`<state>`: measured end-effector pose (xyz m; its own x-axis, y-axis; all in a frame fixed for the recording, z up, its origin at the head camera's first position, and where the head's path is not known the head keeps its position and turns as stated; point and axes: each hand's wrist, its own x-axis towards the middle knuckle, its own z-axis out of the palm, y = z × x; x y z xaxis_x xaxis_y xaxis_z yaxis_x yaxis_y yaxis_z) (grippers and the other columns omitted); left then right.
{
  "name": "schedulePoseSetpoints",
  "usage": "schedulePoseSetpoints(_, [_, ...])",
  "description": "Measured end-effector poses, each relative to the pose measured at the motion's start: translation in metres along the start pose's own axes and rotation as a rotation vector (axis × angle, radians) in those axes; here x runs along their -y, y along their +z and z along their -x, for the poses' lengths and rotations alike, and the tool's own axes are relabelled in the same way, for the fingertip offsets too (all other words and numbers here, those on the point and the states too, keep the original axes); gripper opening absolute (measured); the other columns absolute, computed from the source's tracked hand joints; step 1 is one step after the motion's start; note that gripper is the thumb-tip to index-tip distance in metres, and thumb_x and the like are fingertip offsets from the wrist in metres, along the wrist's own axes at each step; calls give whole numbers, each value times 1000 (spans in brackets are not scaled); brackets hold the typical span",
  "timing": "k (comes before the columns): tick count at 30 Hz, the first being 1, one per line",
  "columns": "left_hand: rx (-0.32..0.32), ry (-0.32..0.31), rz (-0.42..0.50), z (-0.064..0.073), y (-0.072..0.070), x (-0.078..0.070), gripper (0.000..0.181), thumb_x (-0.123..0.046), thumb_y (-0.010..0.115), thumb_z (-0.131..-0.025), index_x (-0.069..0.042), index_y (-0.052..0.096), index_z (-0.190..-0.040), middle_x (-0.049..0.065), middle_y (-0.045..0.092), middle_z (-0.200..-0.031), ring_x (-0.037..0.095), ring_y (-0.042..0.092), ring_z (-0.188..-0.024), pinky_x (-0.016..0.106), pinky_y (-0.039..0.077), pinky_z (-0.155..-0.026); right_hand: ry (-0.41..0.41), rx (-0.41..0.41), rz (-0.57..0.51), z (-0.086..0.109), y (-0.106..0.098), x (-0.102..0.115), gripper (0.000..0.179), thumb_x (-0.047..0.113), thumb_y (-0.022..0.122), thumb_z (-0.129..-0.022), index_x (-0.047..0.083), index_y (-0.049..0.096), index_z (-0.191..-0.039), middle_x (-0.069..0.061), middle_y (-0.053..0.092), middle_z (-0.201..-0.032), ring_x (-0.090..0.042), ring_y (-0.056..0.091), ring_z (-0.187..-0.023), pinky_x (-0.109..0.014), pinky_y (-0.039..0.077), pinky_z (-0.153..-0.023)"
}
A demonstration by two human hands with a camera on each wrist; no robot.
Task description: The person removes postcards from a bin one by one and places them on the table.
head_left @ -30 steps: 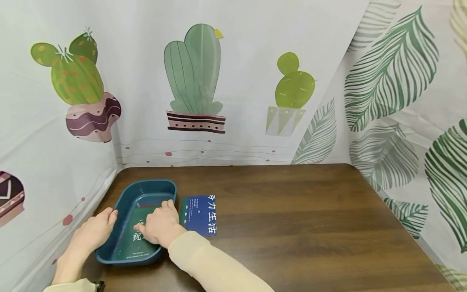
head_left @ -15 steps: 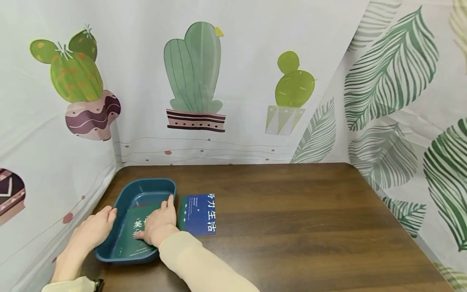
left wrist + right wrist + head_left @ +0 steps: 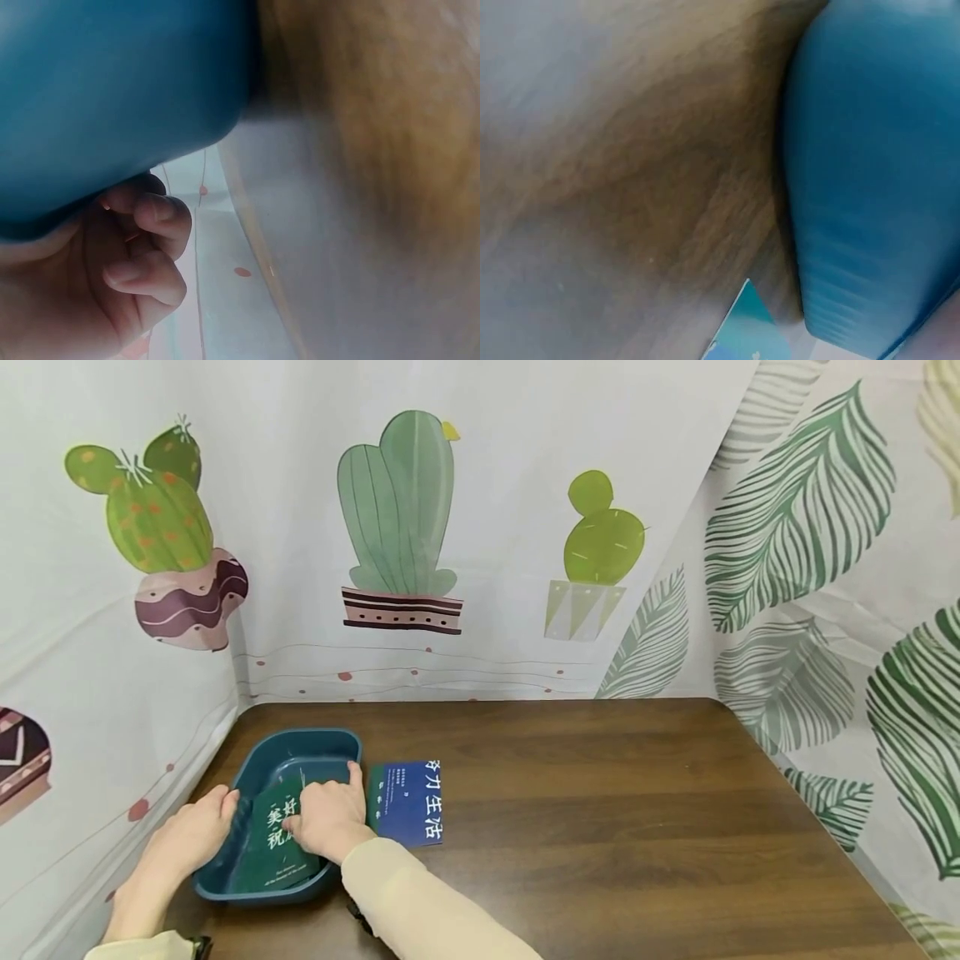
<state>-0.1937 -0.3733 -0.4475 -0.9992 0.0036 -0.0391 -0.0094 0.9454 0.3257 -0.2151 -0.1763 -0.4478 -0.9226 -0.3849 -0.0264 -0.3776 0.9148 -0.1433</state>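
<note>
- Head view: left hand [image 3: 187,831] grips the near-left rim of the tray [image 3: 309,742], fingers bent.
- Head view: right hand [image 3: 330,814] lies across the tray's right side, forefinger extended to the rim, thumb over the green card [image 3: 279,853]. The other fingers are folded and partly hidden; whether they pinch the card cannot be told.
- Handling, in judgement: keep the left hand firm on the rim so the tray does not slide; hold the card near its edge, thumb light, without creasing it; keep its corners clear of the walls.
- Green card: inside the tray, dark green, white characters, smaller lettering along the near edge; lies askew. Single or layered cannot be told.
- Blue card [image 3: 408,810]: on the tabletop [image 3: 600,802], just right of the tray; blue with a green strip, white characters.
- Left wrist view: fingers curled beneath the tray's smooth outer wall, supporting the grip finding.
- Right wrist view: hand barely shows at the lower corner; grip cannot be verified. Tray wall appears unmarked, though blurred.
</note>
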Motion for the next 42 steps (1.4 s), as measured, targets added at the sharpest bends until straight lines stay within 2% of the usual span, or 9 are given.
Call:
schedulePoseSetpoints(5, [23, -14, 5, 0, -1, -1, 45, -37, 26, -107, 2, 50, -106, 30, 60, -94, 54, 59, -85, 58, 42, -59, -37, -26, -106, 3, -5, -5, 45, 56, 53, -95, 27, 59, -61, 12, 52, -57, -3, 58, -67, -38, 9, -115])
schedulePoseSetpoints(15, [15, 3, 2, -3, 0, -2, 44, -35, 26, -107, 2, 49, -105, 31, 59, -93, 53, 59, -83, 58, 43, -60, -106, 21, -250, 1, -22, -18, 50, 37, 45, -103, 20, 56, -57, 7, 53, -56, -3, 55, -67, -42, 12, -115])
schedulePoseSetpoints(19, [21, 5, 2, -4, 3, 0, 45, -36, 26, -107, 2, 50, -107, 32, 59, -95, 54, 58, -85, 59, 43, -61, -126, 4, -267, 1, -27, -21, 46, 35, 40, -104, 21, 61, -66, 10, 58, -66, -5, 61, -84, -43, 20, -113])
schedulePoseSetpoints(22, [22, 1, 1, -3, 4, 1, 45, -36, 26, -107, 2, 50, -107, 35, 58, -98, 56, 58, -86, 60, 42, -60, -142, -47, -252, 2, -28, -22, 33, 37, 44, -103, 22, 65, -82, 12, 59, -75, -7, 62, -92, -40, 31, -106])
schedulePoseSetpoints(25, [15, -2, -2, -3, 3, 2, 45, -37, 26, -107, 2, 49, -108, 37, 57, -101, 58, 57, -88, 61, 42, -60, -133, -103, -286, 5, -31, -23, 29, 38, 50, -101, 21, 62, -81, 11, 56, -69, -6, 59, -72, -33, 37, -87])
schedulePoseSetpoints(29, [13, -4, -8, -2, 0, 1, 46, -38, 26, -107, 1, 49, -107, 38, 57, -101, 59, 56, -88, 61, 41, -59, -82, -111, -438, 10, -41, -27, 46, 38, 61, -96, 18, 46, -57, 8, 38, -48, -9, 43, -51, -29, 31, -65])
schedulePoseSetpoints(34, [21, -7, -14, -2, -1, 0, 46, -39, 25, -107, 1, 49, -107, 39, 56, -101, 59, 56, -88, 61, 42, -58, 3, 4, -720, 17, -55, -43, 54, 30, 72, -90, 15, 40, -49, 6, 25, -45, -9, 35, -46, -25, 25, -46])
schedulePoseSetpoints(38, [29, -14, -16, -4, 0, 0, 48, -39, 25, -107, 2, 48, -109, 39, 56, -103, 59, 56, -89, 62, 42, -60, 1, 75, -882, 24, -63, -64, 54, 25, 72, -91, 13, 36, -51, 4, 21, -48, -11, 24, -42, -26, 21, -44])
schedulePoseSetpoints(42, [31, -17, -18, -5, 1, 2, 48, -39, 25, -107, 3, 48, -108, 39, 56, -102, 59, 56, -89, 61, 42, -60, -3, 100, -980, 30, -66, -87, 49, 23, 69, -93, 12, 40, -55, 3, 29, -47, -12, 27, -40, -26, 25, -44])
